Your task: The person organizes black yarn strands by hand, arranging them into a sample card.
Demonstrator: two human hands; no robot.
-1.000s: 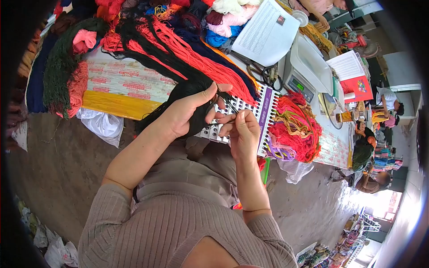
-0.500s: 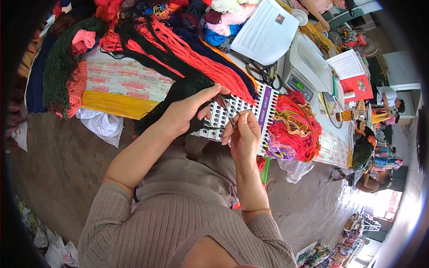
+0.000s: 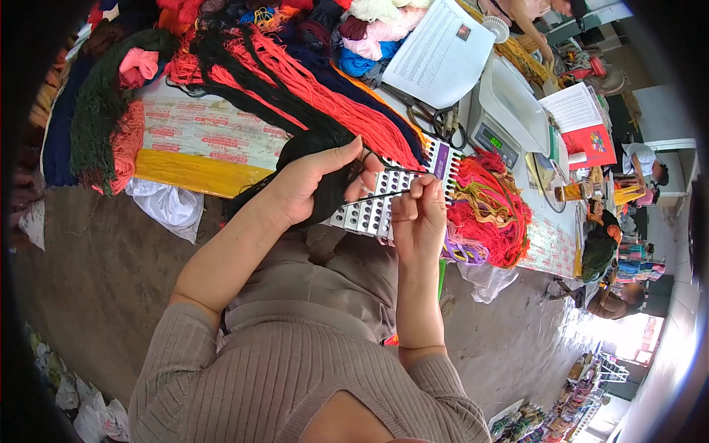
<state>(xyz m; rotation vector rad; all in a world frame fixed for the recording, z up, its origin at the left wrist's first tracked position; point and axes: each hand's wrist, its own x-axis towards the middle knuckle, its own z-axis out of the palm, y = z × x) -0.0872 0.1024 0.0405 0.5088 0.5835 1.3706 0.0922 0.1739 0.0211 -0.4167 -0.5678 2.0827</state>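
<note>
Left hand (image 3: 314, 177) holds bunched, fine-stranded black yarn (image 3: 304, 145).

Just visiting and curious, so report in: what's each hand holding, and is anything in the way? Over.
Left hand holding black yarn. Right hand pinching strands stretched between the hands. White board with holes below; no visible obstruction.

Reaches the left forearm (image 3: 238, 249) in from 8 o'clock, bent at the elbow, with the left hand (image 3: 314, 181) just off centre towards 10 o'clock, thumb (image 3: 342, 155) stretched towards 2 o'clock and fingers (image 3: 367, 179) curled. Raises the right forearm (image 3: 420, 306) from 5 o'clock, nearly upright in view, with the right hand (image 3: 419, 215) near centre at 3 o'clock, fingers folded in, fingertips pinched. Holds both hands apart, side by side.
</note>
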